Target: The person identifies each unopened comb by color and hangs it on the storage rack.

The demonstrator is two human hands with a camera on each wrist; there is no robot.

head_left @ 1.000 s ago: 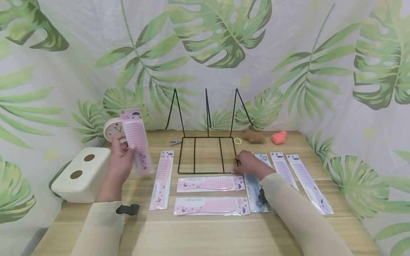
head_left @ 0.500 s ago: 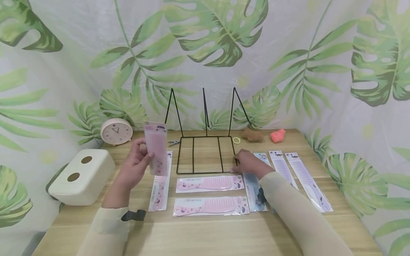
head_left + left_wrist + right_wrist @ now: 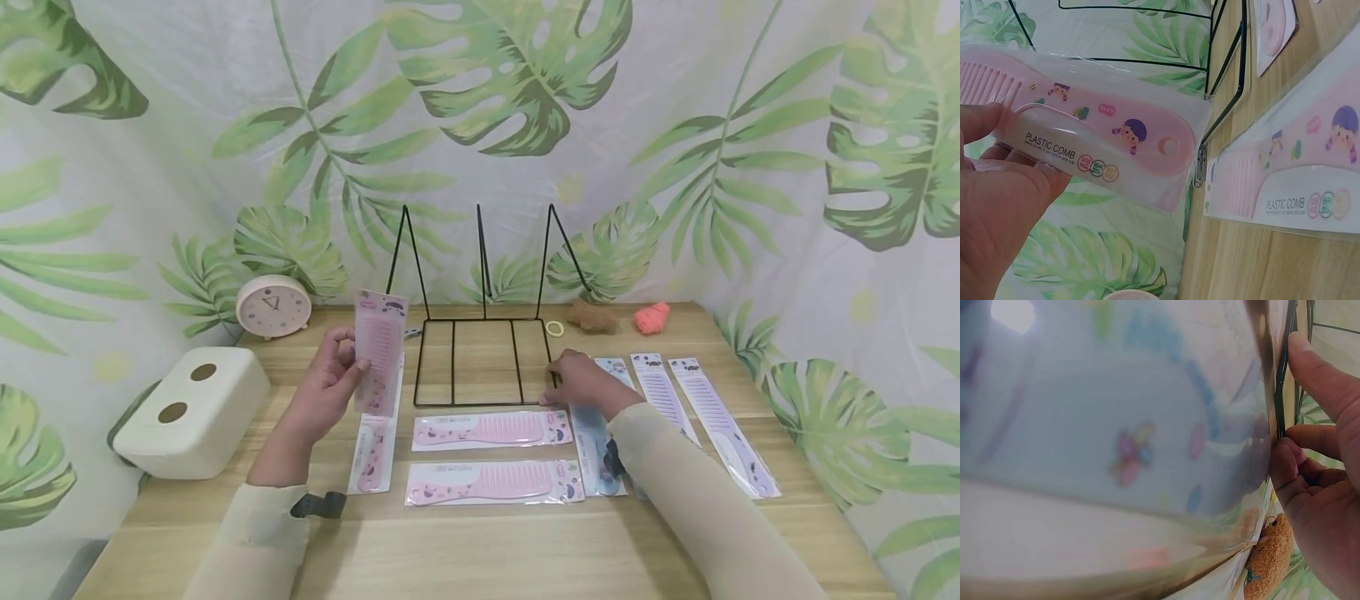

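My left hand (image 3: 330, 387) holds a packaged pink comb (image 3: 379, 350) upright above the table, just left of the black wire rack (image 3: 483, 358). The left wrist view shows the held pink comb (image 3: 1094, 144) pinched between thumb and fingers (image 3: 997, 181), its label reading "PLASTIC COMB". My right hand (image 3: 581, 379) rests at the rack's front right corner, fingers (image 3: 1310, 369) curled against the rack wire (image 3: 1282, 369). A blue packaged comb (image 3: 596, 450) lies under my right wrist. Three more pink combs (image 3: 491, 430) lie flat in front of the rack.
Two pale purple combs (image 3: 720, 425) lie at the right. A round clock (image 3: 273, 306) and a white two-hole box (image 3: 191, 412) stand at the left. A yellow hair tie (image 3: 555, 328), brown fluffy item (image 3: 592, 317) and coral item (image 3: 649, 318) sit behind the rack; a metal clip (image 3: 412, 333) lies by its left side.
My left hand has carried the pink comb from beside the clock rightward to the rack's left side. The right hand has stayed at the rack's corner.
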